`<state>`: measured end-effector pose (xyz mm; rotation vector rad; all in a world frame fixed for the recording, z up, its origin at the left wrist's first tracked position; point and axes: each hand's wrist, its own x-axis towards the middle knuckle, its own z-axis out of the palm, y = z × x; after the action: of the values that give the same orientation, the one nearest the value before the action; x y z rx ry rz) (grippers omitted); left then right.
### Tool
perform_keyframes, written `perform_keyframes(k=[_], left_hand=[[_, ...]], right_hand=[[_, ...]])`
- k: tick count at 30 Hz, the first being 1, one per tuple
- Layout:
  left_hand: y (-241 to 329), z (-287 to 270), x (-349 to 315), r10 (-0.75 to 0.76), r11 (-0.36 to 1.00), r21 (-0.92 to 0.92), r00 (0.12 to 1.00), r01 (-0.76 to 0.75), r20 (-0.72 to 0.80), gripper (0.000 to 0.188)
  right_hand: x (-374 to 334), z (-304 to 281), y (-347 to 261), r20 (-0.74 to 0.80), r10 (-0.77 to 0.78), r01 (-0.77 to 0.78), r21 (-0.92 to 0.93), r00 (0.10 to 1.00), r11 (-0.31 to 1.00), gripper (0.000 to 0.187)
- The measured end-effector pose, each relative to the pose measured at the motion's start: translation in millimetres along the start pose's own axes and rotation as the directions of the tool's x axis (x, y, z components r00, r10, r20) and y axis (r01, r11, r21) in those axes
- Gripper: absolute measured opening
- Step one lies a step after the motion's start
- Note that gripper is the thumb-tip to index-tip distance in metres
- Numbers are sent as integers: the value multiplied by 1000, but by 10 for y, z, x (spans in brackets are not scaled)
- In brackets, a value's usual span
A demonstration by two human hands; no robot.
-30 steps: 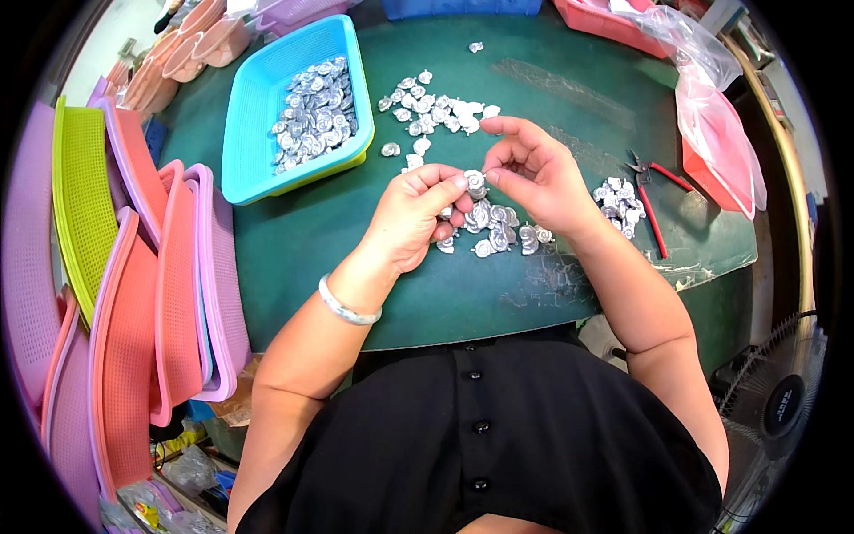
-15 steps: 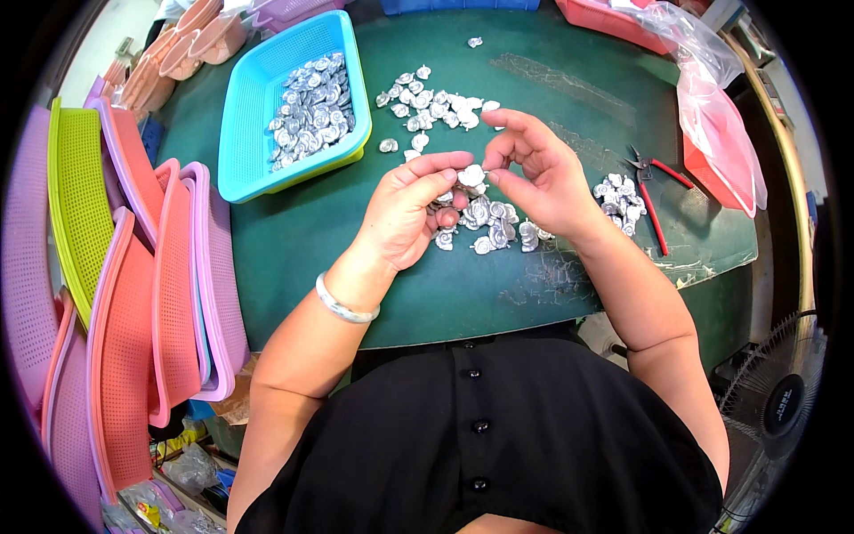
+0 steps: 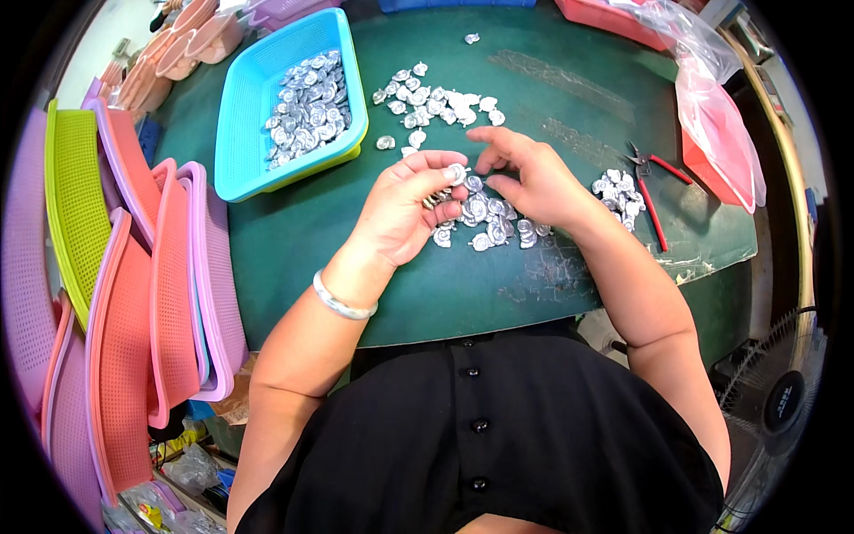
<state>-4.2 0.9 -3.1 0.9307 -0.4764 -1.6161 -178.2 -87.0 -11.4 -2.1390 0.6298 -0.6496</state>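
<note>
My left hand (image 3: 411,209) is curled around a small stack of silver metal pieces, with one piece (image 3: 456,172) pinched at its fingertips. My right hand (image 3: 527,178) hovers just to the right of it, fingers spread over a loose pile of silver pieces (image 3: 487,224) on the green table mat (image 3: 534,89); whether it holds a piece I cannot tell. A second scatter of silver pieces (image 3: 436,100) lies farther back. A blue plastic basket (image 3: 240,133) at the back left holds several more of the same pieces.
Red-handled pliers (image 3: 649,191) and a small heap of pieces (image 3: 618,191) lie right of my right hand. A clear plastic bag over a pink tray (image 3: 721,133) sits at far right. Stacked pink, purple and green baskets (image 3: 133,294) line the left. A fan (image 3: 778,392) stands lower right.
Both hands have shifted slightly toward me over the pile. The right hand's fingers have opened out and lowered toward the pieces; the left hand still holds its stack.
</note>
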Motion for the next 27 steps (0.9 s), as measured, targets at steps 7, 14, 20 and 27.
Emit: perform_keyframes(k=[7,14,20,27], left_hand=[[22,-143,74,-26,947,-319,998,41,51,9],[81,-35,16,-37,968,-248,999,34,-6,16],[39,-43,24,-65,998,-21,998,65,-27,14],[3,-16,-4,-73,991,116,997,70,18,12]], right_hand=[[33,42,-54,-10,-104,100,-209,995,973,43],[23,64,-88,-87,-149,131,-191,985,973,45],[30,8,-182,-177,-319,269,-257,931,928,47],[1,26,-236,-188,-357,319,-204,915,925,47]])
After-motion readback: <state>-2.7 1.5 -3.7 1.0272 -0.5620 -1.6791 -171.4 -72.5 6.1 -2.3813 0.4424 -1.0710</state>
